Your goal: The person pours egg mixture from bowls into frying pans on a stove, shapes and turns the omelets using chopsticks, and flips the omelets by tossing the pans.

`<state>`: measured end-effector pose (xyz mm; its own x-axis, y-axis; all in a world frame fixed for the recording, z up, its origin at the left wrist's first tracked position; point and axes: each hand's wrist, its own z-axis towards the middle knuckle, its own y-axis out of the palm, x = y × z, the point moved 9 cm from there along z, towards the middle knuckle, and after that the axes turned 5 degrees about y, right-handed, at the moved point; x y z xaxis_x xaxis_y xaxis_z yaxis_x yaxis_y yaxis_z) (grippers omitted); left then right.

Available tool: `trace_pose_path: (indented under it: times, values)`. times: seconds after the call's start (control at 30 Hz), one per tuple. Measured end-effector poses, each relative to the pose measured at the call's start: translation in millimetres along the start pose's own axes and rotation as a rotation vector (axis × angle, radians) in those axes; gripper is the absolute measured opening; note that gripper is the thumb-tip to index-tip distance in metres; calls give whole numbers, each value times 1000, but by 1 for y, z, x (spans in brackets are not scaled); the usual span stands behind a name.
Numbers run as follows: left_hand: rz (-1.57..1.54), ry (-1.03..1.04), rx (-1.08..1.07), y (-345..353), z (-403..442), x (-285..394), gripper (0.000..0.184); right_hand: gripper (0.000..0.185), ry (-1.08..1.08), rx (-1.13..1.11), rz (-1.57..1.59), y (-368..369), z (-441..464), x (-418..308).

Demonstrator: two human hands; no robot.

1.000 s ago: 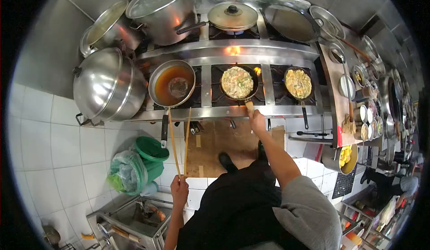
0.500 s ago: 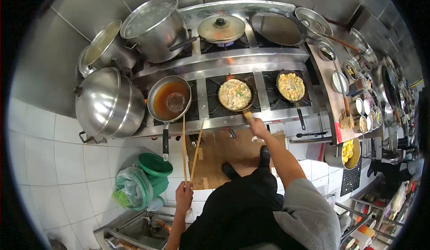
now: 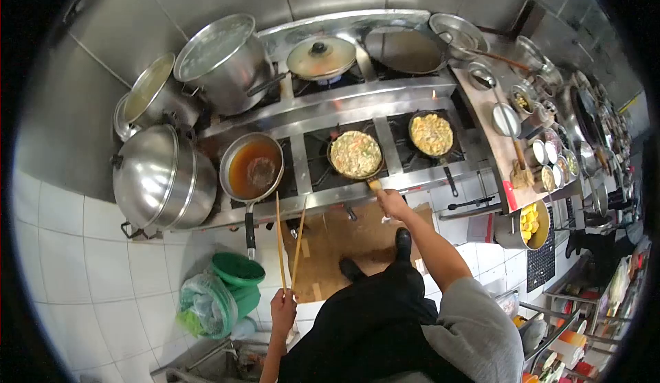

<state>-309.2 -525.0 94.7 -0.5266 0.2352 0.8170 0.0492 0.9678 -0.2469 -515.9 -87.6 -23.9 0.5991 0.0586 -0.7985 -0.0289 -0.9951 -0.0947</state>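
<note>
Two long wooden chopsticks (image 3: 280, 245) stand up from my left hand (image 3: 283, 309), which is closed round their lower ends with the tips apart. Past them a saucepan of brown liquid (image 3: 253, 170) sits on the left front burner, its black handle toward me. My right hand (image 3: 393, 205) is closed at the end of the wooden handle (image 3: 375, 185) of a small frying pan. That pan holds an egg-like mixture (image 3: 355, 154) with green and orange bits, on the middle front burner. To its right, a second small frying pan (image 3: 450, 179) holds a browner, chunky egg-like mixture (image 3: 431, 134).
Behind stand a lidded pan (image 3: 321, 59), a wide dark pan (image 3: 404, 50) and a big steel pot (image 3: 223, 67). A domed steamer (image 3: 161, 177) is at left. Bowls and a brush (image 3: 521, 175) line the right counter. A green bin (image 3: 237, 269) stands on the floor.
The view has shifted slightly, so the stove sits lower and more to the left. Both hands keep their holds on the chopsticks and the pan handle.
</note>
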Motion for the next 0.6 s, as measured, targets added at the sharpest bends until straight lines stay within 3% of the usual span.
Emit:
trace_pose_path:
  times: [0.1, 0.23, 0.3, 0.37, 0.47, 0.57, 0.6]
  values:
    - [101, 108, 29, 1, 20, -6, 25, 33, 111, 7, -61, -43, -24, -31]
    - [98, 145, -39, 16, 37, 8, 24, 33, 7, 104, -204, -123, -73, -116]
    - [86, 129, -56, 27, 47, 10, 23, 46, -45, 114, -104, -171, -78, -148]
    - [57, 100, -79, 43, 52, 26, 22, 51, -87, 166, -207, -222, -95, -196]
    - [-3, 67, -122, 74, 61, 44, 21, 45, -116, 195, -217, -301, -123, -274]
    - [2, 105, -169, 104, 78, 55, 27, 44, -178, 397, -548, -373, -185, -393]
    - [26, 131, -194, 112, 59, 84, 30, 49, -365, 448, -736, -396, -203, -438]
